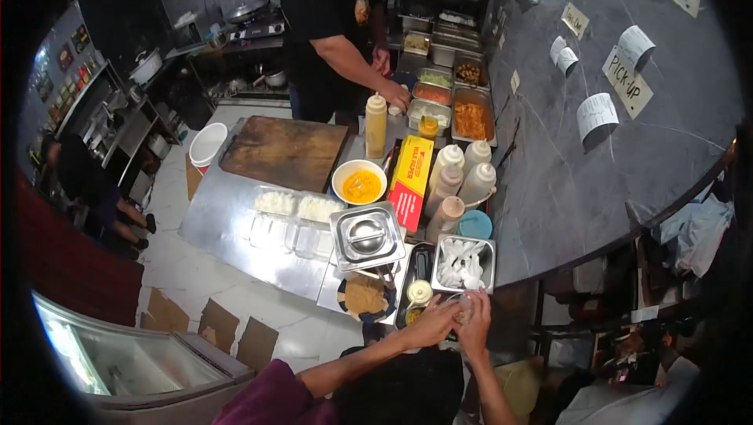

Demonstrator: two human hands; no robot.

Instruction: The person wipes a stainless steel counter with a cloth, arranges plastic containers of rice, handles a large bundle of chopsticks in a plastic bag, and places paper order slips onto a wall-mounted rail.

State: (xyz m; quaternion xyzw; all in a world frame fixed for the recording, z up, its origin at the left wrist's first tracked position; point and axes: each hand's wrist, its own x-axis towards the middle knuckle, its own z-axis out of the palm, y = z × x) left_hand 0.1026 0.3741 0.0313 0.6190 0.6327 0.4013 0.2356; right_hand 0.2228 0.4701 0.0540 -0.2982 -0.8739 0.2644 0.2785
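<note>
My left hand (436, 320) and my right hand (474, 322) meet at the near end of the counter. Between their fingers is a small clear plastic item (463, 309) with something inside; its exact kind cannot be made out. Just beyond my fingers stands a steel pan (493, 272) holding white knotted plastic bags (462, 263). To the left of my hands lies a dark tray (402, 301) with a cup of pale yellow sauce (419, 292). A bowl of brown powder (365, 295) stands further left, beside a lidded steel pan (367, 236).
Squeeze bottles (452, 157), a wax paper box (412, 172), a bowl of orange-yellow food (361, 186) and a wooden cutting board (285, 151) stand ahead. Open rice containers (294, 207) lie left. A co-worker (329, 30) reaches toward the food pans (472, 119). Another person bends far left.
</note>
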